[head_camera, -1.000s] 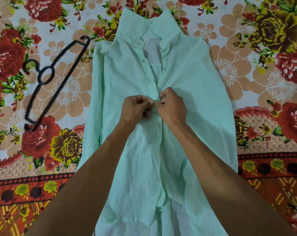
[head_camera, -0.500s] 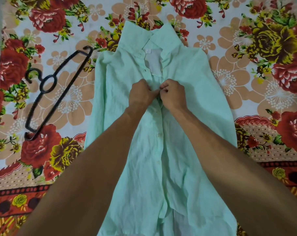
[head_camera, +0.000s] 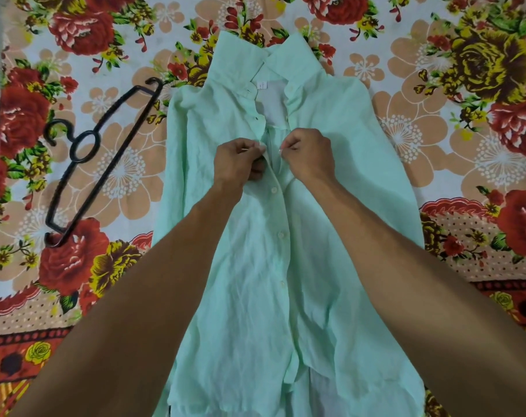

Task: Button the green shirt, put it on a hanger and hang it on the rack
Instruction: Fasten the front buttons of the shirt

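green shirt (head_camera: 255, 266) lies flat on the floral sheet (head_camera: 436, 145), collar away, its button line running lengthwise between the left hand (head_camera: 239, 161) and right hand (head_camera: 308, 155), each pinching one front edge, edges just apart (the hanger (head_camera: 114, 159) lies nearer the left hand).

At nine o'clock of the green shirt (head_camera: 255, 296), the black hanger (head_camera: 109, 164) lies just beside its sleeve; at three o'clock, flat floral sheet (head_camera: 436, 164) lies open.
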